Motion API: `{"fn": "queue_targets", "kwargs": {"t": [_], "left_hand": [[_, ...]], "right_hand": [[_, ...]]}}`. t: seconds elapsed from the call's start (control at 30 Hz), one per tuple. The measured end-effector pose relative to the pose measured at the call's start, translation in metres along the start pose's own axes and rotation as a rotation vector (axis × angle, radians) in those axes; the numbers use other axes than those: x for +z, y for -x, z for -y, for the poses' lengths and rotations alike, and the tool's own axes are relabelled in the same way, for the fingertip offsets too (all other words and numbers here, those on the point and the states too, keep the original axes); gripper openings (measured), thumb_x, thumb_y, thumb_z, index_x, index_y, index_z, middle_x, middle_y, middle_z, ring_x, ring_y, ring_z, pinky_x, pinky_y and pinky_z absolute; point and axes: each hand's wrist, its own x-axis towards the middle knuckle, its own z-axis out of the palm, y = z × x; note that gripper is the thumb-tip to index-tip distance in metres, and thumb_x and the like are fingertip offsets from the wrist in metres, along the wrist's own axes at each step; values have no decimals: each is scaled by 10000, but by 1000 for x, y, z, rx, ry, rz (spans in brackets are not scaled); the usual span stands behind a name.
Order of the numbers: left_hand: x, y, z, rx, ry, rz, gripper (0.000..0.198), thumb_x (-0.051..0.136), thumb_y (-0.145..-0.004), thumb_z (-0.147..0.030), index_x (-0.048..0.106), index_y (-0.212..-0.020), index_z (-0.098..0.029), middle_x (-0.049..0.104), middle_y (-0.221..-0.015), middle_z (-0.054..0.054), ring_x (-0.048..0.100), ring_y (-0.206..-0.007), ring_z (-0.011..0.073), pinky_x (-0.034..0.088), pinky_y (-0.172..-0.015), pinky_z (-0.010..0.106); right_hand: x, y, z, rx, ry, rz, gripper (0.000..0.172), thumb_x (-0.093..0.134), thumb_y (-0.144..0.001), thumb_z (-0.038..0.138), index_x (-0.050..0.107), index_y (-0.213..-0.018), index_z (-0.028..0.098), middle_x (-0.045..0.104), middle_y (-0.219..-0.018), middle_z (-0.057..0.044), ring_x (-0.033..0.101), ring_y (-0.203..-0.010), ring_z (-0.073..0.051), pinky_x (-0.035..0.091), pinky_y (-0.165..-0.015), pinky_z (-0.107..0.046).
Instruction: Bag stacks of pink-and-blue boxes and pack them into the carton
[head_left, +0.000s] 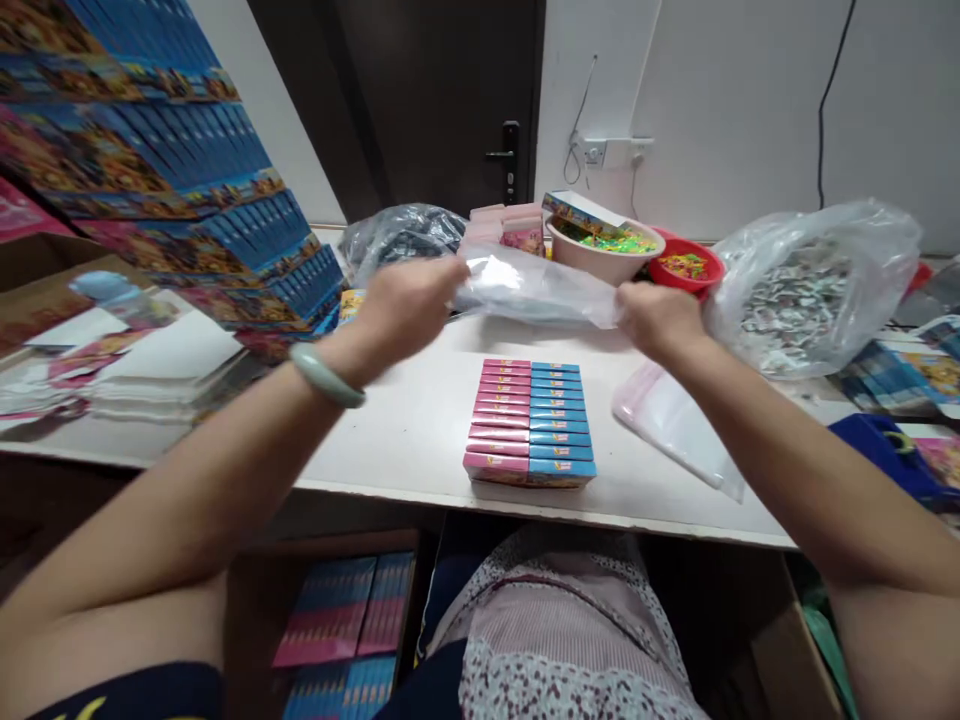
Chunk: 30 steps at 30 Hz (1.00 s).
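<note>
A clear plastic bag (536,288) is stretched out above the table between my two hands. My left hand (416,300) pinches its left end, and my right hand (656,315) grips the right end. Below the bag, two rows of small boxes stand packed side by side: pink boxes (501,415) on the left and blue boxes (558,415) on the right. On the tabletop under my right forearm lies a flat stack of clear bags (671,420).
Tall stacks of blue boxes (202,150) rise at the left, beside white card sheets (165,360). Along the back stand a cream bowl (592,258), a red bowl (686,275) and a big bag of small pieces (802,300). A carton of boxes (337,620) sits below the table.
</note>
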Motion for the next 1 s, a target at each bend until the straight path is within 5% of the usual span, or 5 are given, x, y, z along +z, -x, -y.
{"fn": "queue_targets", "kwargs": {"t": [0.13,0.23,0.47,0.77,1.0], "left_hand": [[82,24,-3,-49,1,285,212,556,-896,-300,672,-930,-126,700,-855,144,647,-827,243,385,-674,299],[107,20,2,-231,86,333,283,616,-865,-419,687,-870,-145,699,-822,130,637,-792,242,330,-628,289],[117,2,15,-330,173,390,370,673,-812,-528,705,-814,-159,693,-758,99,616,-741,226,300,-609,289],[135,19,3,-151,-1,553,327,724,-799,-317,675,-1037,-99,710,-1041,196,664,-1003,322,426,-745,310],[140,4,13,-342,1,407,216,615,-800,-89,632,-1015,-81,678,-1050,206,647,-1041,341,474,-828,380]], "right_hand": [[69,4,0,111,78,324,381,727,-774,501,649,-1001,205,728,-968,-87,661,-894,-258,371,-617,-280],[81,-2,3,147,-75,368,476,551,-837,676,654,-893,214,724,-891,-58,647,-817,-213,331,-572,-273],[81,-1,6,-78,249,331,229,564,-911,376,643,-1033,199,721,-1033,-105,670,-912,-241,332,-602,-278],[109,5,-31,81,354,367,281,434,-889,87,679,-1023,119,700,-1056,-190,661,-988,-257,425,-767,-322],[123,-17,-48,586,-340,-28,106,565,-737,96,529,-693,185,584,-725,-30,547,-736,-182,443,-729,-305]]}}
